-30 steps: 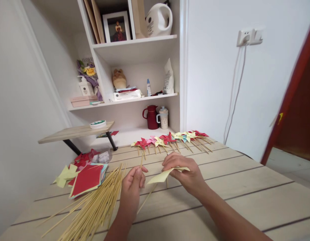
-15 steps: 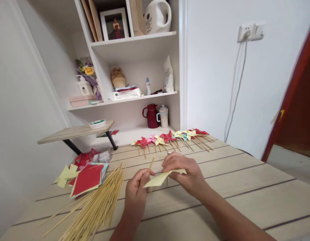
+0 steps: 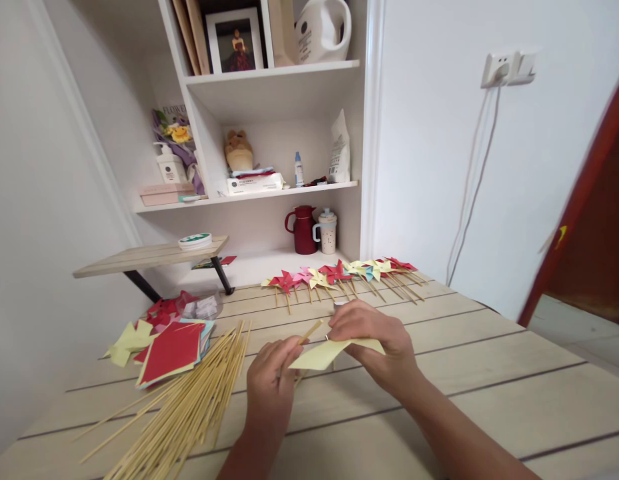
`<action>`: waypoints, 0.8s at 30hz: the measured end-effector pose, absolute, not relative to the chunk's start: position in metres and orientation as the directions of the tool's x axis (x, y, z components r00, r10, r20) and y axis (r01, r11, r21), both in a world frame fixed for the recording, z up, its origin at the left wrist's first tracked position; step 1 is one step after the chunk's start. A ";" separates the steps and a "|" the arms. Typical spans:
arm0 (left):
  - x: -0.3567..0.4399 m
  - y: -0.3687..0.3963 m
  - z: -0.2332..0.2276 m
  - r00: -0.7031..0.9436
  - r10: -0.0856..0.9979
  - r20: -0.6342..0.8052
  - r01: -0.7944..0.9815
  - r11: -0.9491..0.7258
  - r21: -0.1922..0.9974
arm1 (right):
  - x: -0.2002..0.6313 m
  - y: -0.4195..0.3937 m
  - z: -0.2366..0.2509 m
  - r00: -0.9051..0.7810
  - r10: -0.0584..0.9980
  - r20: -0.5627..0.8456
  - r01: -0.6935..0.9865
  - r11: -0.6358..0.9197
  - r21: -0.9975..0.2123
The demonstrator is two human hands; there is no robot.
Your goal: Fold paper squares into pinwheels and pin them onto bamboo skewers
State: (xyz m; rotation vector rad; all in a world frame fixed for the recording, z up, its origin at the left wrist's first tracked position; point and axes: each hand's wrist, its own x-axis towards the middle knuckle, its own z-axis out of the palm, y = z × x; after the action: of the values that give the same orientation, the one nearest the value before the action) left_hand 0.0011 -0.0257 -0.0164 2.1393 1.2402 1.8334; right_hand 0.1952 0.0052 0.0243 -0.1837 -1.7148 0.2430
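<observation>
Just above the table, my left hand [image 3: 273,369] is closed round a thin wooden stick [image 3: 312,331], whose upper end points up and to the right. My right hand [image 3: 370,335] grips a pale yellow paper piece [image 3: 317,355], thumb beneath and fingers on top. The paper's left corner reaches my left fingers and hides part of the stick. Near my right fingertips shows a small shiny bit, too small to name. Beyond the hands lies a row of finished paper pinwheels [image 3: 319,279] on sticks, in red, pink, yellow and blue.
Left of my hands lie a heap of loose sticks [image 3: 189,407], stacked coloured paper squares [image 3: 172,352] and folded yellow paper [image 3: 128,342]. A clear container [image 3: 204,307] sits behind them, beside a small raised shelf [image 3: 149,256]. A red jug [image 3: 304,230] and a cup [image 3: 328,233] stand at the back.
The stick in my left hand has tilted lower, toward my right fingers. My right hand and the paper have shifted slightly to the right.
</observation>
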 end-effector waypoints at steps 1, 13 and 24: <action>0.001 -0.026 -0.016 -0.045 0.608 0.793 0.529 -0.659 0.535 | 0.195 0.005 0.025 -0.151 0.259 0.954 -0.016 0.964 -0.264; 0.002 -0.023 -0.019 0.075 0.486 0.871 0.595 -0.722 0.352 | 0.193 0.000 0.030 -0.153 0.168 0.974 -0.009 0.985 -0.171; 0.001 -0.024 -0.017 0.089 0.392 0.916 0.659 -0.712 0.241 | 0.193 -0.004 0.033 -0.152 0.184 0.971 0.015 0.983 -0.184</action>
State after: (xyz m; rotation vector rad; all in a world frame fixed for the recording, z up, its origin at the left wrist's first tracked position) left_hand 0.0014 -0.0238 -0.0169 2.4766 1.2264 1.9396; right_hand 0.1928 -0.0041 0.0334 -0.1492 -1.7188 0.1482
